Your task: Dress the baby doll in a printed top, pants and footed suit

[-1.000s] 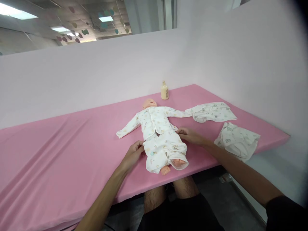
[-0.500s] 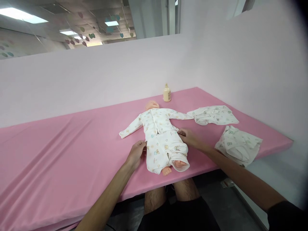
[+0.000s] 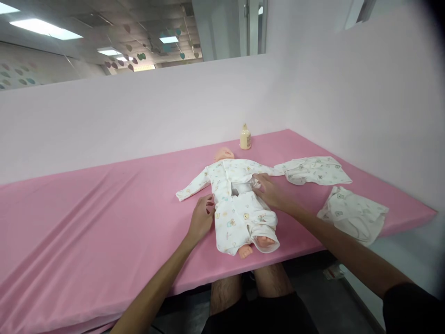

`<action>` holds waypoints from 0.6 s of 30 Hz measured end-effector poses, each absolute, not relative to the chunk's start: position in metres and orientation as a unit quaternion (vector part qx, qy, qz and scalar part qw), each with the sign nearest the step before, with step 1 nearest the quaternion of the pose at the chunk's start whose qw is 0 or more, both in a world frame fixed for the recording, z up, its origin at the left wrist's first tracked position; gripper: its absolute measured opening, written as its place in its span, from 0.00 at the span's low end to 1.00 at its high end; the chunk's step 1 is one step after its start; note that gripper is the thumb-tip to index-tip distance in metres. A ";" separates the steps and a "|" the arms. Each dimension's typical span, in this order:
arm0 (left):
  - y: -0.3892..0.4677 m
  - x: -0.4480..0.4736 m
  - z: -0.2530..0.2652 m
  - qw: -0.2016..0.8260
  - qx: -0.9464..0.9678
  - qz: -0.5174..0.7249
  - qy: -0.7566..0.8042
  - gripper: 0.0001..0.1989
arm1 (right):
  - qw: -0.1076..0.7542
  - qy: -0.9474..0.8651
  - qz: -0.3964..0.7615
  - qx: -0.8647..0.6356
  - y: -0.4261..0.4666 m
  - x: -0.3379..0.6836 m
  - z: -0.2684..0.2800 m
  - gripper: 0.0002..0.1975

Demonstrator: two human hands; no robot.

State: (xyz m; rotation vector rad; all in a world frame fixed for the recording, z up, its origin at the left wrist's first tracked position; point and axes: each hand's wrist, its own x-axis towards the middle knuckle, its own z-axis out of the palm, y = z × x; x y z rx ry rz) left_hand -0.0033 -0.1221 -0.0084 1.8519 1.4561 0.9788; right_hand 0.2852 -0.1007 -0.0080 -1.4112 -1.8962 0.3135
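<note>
A baby doll [image 3: 224,153] lies on its back on the pink padded table, feet toward me. It wears a white printed baby shirt [image 3: 219,178] and matching baby pants [image 3: 231,222]; its bare feet show at the leg openings. My right hand [image 3: 269,190] is closed on the shirt's lower hem and holds that flap up. Under the flap a white patch and a small dark gap show above the waistband. At the doll's other side, my left hand [image 3: 203,213] has its fingers curled against the shirt's bottom edge, the fingertips partly hidden.
A cream pump bottle [image 3: 245,138] stands behind the doll's head by the wall. To the right lie a spread printed garment [image 3: 318,170], touching the doll's sleeve, and a folded white garment [image 3: 352,215] at the edge. The pink table [image 3: 104,222] meets white walls behind and right.
My right hand has raised the shirt's hem up toward the doll's chest, uncovering the belly area. My left hand has moved slightly up along the doll's side. The view has shifted a little.
</note>
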 end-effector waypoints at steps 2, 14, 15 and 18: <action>-0.116 -0.004 -0.011 0.224 0.735 0.344 0.539 0.17 | 0.371 -0.718 0.112 -0.578 -0.090 0.283 -0.006 0.28; -0.048 -0.002 0.021 0.238 0.653 0.395 0.601 0.14 | 0.471 -0.682 0.146 -0.540 0.001 0.274 0.012 0.13; -0.038 0.001 0.021 0.224 0.657 0.393 0.604 0.17 | 0.479 -0.666 0.164 -0.548 0.009 0.274 0.013 0.13; -0.014 0.010 0.018 0.162 0.674 0.384 0.610 0.23 | 0.475 -0.634 0.193 -0.578 0.025 0.271 0.009 0.14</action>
